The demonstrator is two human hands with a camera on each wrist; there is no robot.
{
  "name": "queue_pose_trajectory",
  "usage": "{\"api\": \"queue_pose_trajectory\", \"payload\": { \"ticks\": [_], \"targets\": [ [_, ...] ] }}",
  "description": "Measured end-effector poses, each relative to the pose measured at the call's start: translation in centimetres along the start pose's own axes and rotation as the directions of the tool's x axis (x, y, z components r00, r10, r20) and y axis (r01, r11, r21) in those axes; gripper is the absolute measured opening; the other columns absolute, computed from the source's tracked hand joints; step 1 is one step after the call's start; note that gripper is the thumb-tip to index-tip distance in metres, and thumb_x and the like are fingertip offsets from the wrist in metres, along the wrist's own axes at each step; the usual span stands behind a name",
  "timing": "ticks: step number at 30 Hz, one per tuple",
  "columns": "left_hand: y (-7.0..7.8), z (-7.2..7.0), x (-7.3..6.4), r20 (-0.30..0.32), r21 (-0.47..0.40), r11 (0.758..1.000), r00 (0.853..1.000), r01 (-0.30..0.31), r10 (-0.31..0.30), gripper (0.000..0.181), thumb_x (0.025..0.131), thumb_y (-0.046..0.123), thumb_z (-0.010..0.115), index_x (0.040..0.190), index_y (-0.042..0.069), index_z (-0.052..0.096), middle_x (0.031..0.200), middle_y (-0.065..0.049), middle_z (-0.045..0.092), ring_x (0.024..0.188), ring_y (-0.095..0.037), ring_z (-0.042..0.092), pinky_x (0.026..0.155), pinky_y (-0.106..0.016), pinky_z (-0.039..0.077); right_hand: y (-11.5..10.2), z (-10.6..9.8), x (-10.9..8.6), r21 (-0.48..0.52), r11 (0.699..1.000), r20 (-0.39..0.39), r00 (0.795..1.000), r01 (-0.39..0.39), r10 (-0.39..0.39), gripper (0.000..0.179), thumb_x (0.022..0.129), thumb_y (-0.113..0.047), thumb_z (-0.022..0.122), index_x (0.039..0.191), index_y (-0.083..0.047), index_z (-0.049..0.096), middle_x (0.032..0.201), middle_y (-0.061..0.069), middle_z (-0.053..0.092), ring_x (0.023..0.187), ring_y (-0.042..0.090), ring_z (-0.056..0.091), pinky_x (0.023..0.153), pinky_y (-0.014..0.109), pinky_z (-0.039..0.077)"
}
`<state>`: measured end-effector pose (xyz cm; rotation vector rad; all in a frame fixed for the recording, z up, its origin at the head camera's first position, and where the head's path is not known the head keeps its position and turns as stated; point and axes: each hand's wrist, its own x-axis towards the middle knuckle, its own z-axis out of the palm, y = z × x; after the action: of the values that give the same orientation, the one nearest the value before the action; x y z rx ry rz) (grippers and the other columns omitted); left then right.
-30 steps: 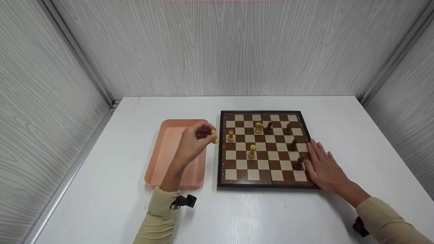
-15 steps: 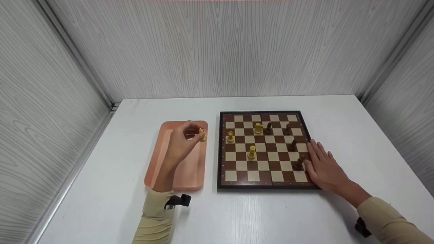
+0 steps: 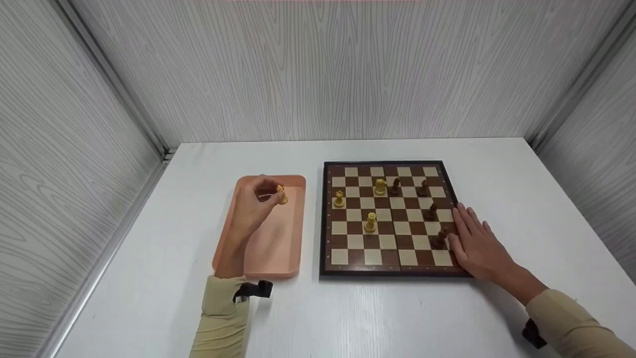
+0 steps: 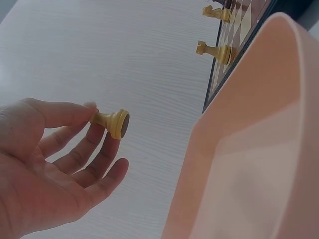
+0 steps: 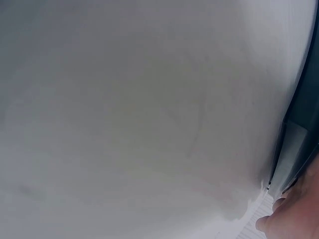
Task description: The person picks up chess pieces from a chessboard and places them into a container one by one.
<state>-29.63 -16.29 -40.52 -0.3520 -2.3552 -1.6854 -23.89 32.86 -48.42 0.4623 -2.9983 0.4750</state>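
Note:
Thumb and fingertips of my left hand [image 3: 253,206] pinch a yellow chess piece [image 3: 282,195] by its top, over the pink tray [image 3: 298,233]. In the left wrist view the held chess piece [image 4: 113,122] tilts, its dark underside showing; the fingers hide its head. My right hand [image 3: 479,248] rests flat along the right edge of the chessboard [image 3: 360,273], thumb beside a dark chess piece [image 3: 440,239]. A yellow rook [image 3: 370,223], a yellow knight [image 3: 380,187] and another yellow piece [image 3: 339,199] stand on the board.
More dark pieces, among them one beside the knight [image 3: 395,187] and one at the right [image 3: 432,213], stand upright on the board. The tray sits left of the board on a white table [image 3: 372,318], with a grained panel [image 3: 348,74] behind.
My left hand has moved left with the chess piece, from the gap beside the board to over the tray. The right hand stays at the board's edge.

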Motion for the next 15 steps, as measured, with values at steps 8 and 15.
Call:
{"api": "queue_pose_trajectory", "payload": {
  "ticks": [8,15],
  "targets": [
    [-1.4,-0.6,0.2,-0.001,0.019,1.000,1.000,-0.019,0.019,0.015,0.091,-0.006,0.071,0.105,-0.009,0.069,0.101,-0.020,0.070,0.097,-0.035,0.068,0.086,-0.040,0.057,0.1,0.0,0.0,-0.003,1.000,0.013,1.000,-0.015,0.015,0.067,0.111,-0.036,0.034,0.161,0.005,0.016,0.168,0.024,0.013,0.153,0.046,0.012,0.115,0.071,0.018],
    [-1.9,-1.0,0.1,0.004,0.050,0.999,1.000,0.001,-0.001,0.013,0.091,-0.009,0.070,0.104,-0.008,0.070,0.102,-0.021,0.070,0.098,-0.035,0.068,0.083,-0.026,0.054,-0.1,-0.1,0.0,0.003,1.000,0.002,1.000,-0.016,0.016,0.067,0.111,-0.036,0.035,0.161,0.005,0.017,0.168,0.024,0.014,0.153,0.045,0.013,0.115,0.070,0.019]
  ]
}}
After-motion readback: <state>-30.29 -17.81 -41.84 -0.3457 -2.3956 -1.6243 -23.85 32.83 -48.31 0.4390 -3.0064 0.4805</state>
